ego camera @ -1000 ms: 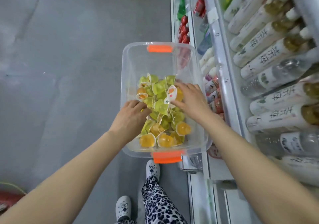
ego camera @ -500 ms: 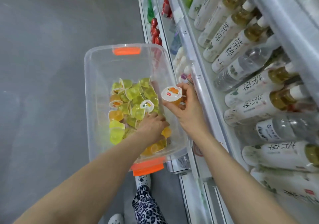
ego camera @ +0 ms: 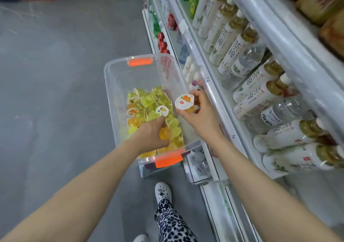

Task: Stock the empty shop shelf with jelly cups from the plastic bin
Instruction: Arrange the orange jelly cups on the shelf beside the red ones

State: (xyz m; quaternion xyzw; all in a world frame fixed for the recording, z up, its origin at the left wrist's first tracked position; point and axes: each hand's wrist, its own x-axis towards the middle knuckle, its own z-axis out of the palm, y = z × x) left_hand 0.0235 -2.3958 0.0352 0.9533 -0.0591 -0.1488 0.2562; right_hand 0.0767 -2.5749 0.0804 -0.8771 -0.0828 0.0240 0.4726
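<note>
White bottles labelled 茶萃 on shelf, right hand pinching orange jelly cup, fruit-printed lid up, at plastic bin rim, left hand among jelly cups, grip unclear

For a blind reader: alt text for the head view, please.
A right hand pinches an orange jelly cup with a white lid over a clear plastic bin with orange latches; the left hand reaches among yellow cups inside, beside white bottle shelves.
</note>
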